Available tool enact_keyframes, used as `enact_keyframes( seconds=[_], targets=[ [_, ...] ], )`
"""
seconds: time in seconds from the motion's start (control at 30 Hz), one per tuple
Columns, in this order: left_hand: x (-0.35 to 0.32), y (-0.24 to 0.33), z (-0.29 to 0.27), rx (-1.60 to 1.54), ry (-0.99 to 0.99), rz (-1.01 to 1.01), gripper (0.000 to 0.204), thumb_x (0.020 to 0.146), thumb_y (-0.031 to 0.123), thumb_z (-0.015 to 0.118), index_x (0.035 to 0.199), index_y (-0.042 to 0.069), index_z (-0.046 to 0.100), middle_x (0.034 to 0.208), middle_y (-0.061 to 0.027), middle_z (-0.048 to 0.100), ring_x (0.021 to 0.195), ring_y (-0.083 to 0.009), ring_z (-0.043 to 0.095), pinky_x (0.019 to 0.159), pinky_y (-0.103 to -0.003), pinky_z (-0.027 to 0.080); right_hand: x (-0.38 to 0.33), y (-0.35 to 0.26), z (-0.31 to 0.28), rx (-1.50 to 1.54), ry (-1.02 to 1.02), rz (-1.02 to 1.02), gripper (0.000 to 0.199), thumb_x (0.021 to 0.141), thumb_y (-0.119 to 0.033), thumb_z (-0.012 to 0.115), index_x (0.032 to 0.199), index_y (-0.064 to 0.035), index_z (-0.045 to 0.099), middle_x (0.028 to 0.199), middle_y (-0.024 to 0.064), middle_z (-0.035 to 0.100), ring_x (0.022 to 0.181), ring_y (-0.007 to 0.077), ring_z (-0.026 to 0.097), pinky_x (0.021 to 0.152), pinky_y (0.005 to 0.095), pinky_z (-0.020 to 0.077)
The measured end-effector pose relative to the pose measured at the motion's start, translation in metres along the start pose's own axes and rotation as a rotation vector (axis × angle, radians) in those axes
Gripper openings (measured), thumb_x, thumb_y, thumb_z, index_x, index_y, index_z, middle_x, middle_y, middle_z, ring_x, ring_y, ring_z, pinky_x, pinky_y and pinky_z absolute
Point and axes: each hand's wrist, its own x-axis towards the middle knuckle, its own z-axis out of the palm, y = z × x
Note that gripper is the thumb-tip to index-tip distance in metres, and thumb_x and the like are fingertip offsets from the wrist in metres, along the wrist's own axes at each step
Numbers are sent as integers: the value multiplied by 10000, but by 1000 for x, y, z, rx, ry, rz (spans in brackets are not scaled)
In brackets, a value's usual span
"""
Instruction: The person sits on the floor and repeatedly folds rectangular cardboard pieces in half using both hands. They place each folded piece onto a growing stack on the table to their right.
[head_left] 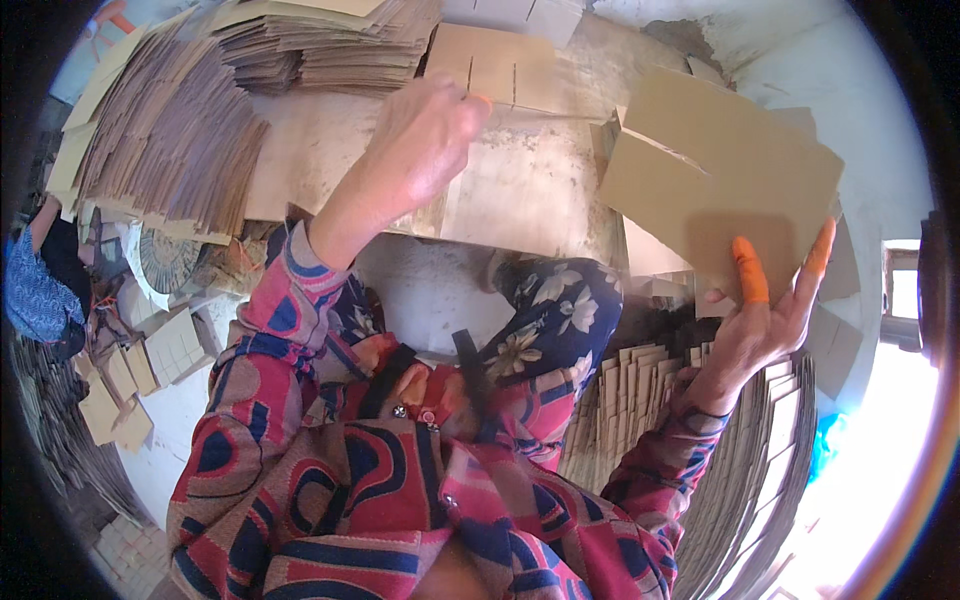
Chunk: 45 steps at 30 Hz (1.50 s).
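Observation:
My left hand is closed at the near edge of a brown cardboard sheet with two dark slits, fingers pinched together. A bit of orange covering shows at its fingertips. On the right, my right hand has its fingers stretched apart, two of them in orange finger covers. They reach over the near edge of a larger cardboard piece with one slit, and a shadow falls on it there. Whether the fingers press on that piece or hover just above it is hard to tell. More cardboard lies under it.
A pale worktop stretches in front of me. Tall stacks of cardboard stand at the far left, with another pile beside them. Slotted cardboard pieces stand in rows by my right forearm. Another person's blue patterned sleeve shows at the left rim.

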Motion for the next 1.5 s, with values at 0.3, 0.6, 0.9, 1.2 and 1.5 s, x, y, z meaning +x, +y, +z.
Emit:
enact_keyframes(
  seconds=[0.3,0.6,0.9,1.2,1.5],
  targets=[
    [-37,-8,30,-252,-168,-199,120,699,1,601,809,10,647,754,-229,616,752,-419,606,668,-479,471,13,-21,21,145,-370,23,714,782,69,647,1443,-30,396,1031,83,649,653,75,584,424,184,434],
    [-46,-5,25,-326,-105,-104,56,687,24,603,723,5,641,714,-241,607,732,-414,617,650,-477,469,13,-36,49,49,-532,11,713,779,92,619,1443,-49,404,1013,104,676,647,80,593,430,198,460],
    [-49,-6,29,-341,-85,-178,79,706,45,590,733,-8,642,710,-243,608,731,-418,618,659,-474,474,21,-32,63,27,-612,-28,732,760,89,647,1437,-71,419,1079,90,687,720,85,621,449,220,495],
    [-47,-5,28,-380,-144,-214,78,730,24,590,753,-8,657,707,-235,619,695,-394,632,630,-447,487,16,-13,80,-26,-719,-117,723,778,64,650,1444,-67,401,1001,124,689,651,92,614,459,234,487],
    [-46,-7,33,-398,-78,-171,88,719,8,609,780,-15,669,740,-246,619,718,-391,629,644,-440,487,-5,21,115,-187,-956,-131,783,810,68,591,1490,-28,214,806,182,674,509,207,629,431,329,503]
  ],
)
